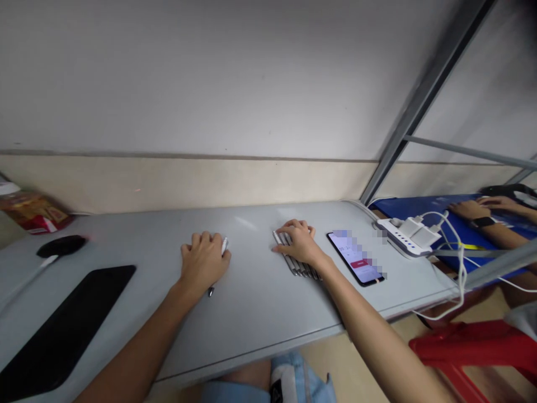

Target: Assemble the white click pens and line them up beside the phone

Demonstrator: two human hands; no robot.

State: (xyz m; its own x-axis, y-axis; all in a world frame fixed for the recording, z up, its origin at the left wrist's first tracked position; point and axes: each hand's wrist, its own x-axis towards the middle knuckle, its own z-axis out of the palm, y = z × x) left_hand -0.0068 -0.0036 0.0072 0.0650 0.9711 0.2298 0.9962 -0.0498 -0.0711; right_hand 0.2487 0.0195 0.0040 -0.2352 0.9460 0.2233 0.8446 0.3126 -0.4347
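Note:
On the grey table, my left hand [204, 261] is closed over a slim silver pen [224, 245]; one end shows past the fingers and the dark tip pokes out beneath the palm. To its right, my right hand [298, 242] rests over a row of several silver pens [296, 266] lying side by side at a slant. Its fingers are bent at the upper ends of the row, with the thumb at the left edge. The palm and wrist hide part of the row.
A lit phone [356, 260] and a white power strip [405, 238] with cables lie right of the pens. At left are a black mat [67, 330], a black round object [62, 246] and a jar [36, 212]. Another person's hands [470, 210] rest over a blue surface far right.

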